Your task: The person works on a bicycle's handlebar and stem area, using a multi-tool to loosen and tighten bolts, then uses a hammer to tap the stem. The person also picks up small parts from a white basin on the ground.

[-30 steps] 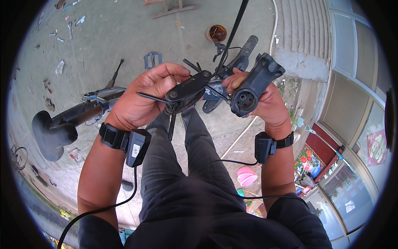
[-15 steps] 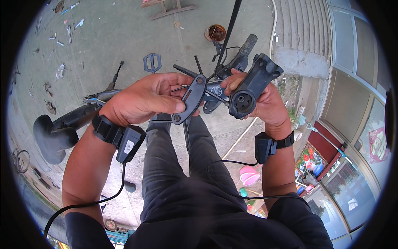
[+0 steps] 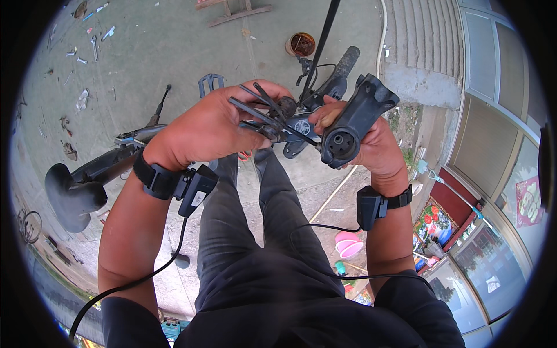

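Observation:
My left hand (image 3: pixel 217 124) is closed round a black folding multi-tool (image 3: pixel 282 111), whose hex keys fan out; one long key reaches right to a black bicycle stem (image 3: pixel 365 107). My right hand (image 3: pixel 377 148) grips that stem, its socketed end toward me. Behind both hands lie bicycle parts: a handlebar grip (image 3: pixel 348 58), a dark frame tube (image 3: pixel 301 127) with a round emblem, and, at the left, a black saddle (image 3: pixel 72 194).
A pedal (image 3: pixel 210 81), loose wrenches (image 3: pixel 94 49) and a rusty can (image 3: pixel 300 44) are on the concrete floor. A wooden stand (image 3: pixel 238 17) is at the top, ridged steps (image 3: pixel 420 40) and glazed panels (image 3: pixel 487 139) at the right, pink basins (image 3: pixel 348 243) below.
My left hand has turned the multi-tool from flat face up to edge-on, so its fanned keys show, and moved slightly up. My right hand with the stem has stayed nearly still.

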### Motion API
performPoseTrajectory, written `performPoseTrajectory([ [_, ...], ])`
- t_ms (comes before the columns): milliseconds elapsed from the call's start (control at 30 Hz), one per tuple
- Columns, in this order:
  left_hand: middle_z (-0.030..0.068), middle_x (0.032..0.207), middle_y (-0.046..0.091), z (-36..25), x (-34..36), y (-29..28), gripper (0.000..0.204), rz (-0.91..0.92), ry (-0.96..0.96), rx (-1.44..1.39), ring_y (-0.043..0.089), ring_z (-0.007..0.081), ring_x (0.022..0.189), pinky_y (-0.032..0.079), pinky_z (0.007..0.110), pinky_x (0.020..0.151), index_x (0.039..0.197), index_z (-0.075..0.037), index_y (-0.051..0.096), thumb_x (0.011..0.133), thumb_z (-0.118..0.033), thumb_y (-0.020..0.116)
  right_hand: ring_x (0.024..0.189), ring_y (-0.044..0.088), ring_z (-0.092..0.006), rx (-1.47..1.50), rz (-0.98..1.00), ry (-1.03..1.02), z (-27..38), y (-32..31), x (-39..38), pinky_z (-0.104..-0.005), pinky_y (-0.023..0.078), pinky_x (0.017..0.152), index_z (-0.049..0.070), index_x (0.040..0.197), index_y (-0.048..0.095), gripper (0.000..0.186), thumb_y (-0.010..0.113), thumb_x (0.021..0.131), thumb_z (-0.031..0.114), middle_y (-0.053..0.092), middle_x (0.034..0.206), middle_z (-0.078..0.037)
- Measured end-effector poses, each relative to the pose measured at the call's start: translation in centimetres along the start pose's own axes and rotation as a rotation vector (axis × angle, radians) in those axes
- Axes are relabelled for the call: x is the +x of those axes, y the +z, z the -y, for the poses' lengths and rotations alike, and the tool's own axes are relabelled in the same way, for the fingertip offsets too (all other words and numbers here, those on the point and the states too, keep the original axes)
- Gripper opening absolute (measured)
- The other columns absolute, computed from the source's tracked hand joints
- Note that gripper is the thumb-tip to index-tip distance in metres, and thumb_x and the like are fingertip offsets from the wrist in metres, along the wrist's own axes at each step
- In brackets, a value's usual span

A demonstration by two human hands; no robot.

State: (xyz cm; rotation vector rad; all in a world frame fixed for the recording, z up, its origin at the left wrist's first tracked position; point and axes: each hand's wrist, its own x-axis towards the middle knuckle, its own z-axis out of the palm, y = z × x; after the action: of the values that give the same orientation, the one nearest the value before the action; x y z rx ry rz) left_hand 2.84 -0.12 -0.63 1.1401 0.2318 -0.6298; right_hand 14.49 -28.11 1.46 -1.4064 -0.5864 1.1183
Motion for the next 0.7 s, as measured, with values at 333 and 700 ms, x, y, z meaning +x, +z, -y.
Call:
performPoseTrajectory([
  [333,0.0058,0.124,0.066,-1.7,-0.3,-0.5,0.060,-0.021,0.092,0.228,0.063,0.0175,0.111,0.051,0.033,0.099,0.131,-0.004,0.065,0.076,0.018,0.071,0.122,0.063,-0.0245,0.002,0.002,-0.003,0.1,0.0,0.2,-0.0424,0.027,0.122,0.003,0.117,0.070,0.056,0.093,0.068,0.018,0.073,0.120,-0.010],
  [700,0.0106,0.116,0.065,-0.6,1.1,-0.4,0.054,-0.241,0.742,0.756,0.064,0.0338,0.109,0.052,0.038,0.094,0.119,-0.008,0.066,0.069,0.011,0.074,0.121,0.063,-0.0238,0.020,-0.010,0.008,0.2,0.2,0.1,-0.0424,0.030,0.121,0.003,0.119,0.069,0.056,0.093,0.070,0.016,0.072,0.120,-0.010],
])
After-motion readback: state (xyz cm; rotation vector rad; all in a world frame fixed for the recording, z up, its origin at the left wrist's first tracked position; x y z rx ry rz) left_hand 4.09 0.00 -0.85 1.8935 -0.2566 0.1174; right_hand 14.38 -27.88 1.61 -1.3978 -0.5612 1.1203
